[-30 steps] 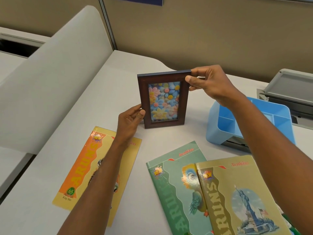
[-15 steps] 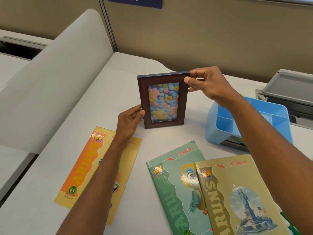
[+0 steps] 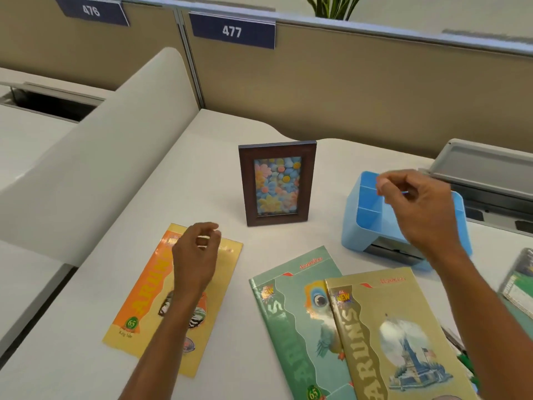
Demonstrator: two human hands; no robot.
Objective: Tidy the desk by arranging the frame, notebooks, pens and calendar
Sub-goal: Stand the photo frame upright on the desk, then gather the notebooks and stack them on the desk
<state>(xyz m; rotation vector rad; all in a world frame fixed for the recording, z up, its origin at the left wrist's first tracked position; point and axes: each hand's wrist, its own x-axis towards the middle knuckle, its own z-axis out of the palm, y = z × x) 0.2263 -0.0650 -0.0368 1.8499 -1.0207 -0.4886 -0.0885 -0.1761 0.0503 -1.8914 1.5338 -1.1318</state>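
Three notebooks lie nearest me: green notebook (image 3: 291, 321) tucked under the tan notebook (image 3: 395, 336), orange notebook (image 3: 144, 298) beneath my left hand (image 3: 196, 255). Both hands, right hand (image 3: 418, 206) included, hover loosely curled, holding nothing. I'd square the notebooks into one stack. Beyond, the frame (image 3: 277, 184) stands upright, seemingly steady.

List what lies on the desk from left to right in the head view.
Orange notebook → left hand → picture frame → green notebook → gold notebook → right hand over the blue organizer.
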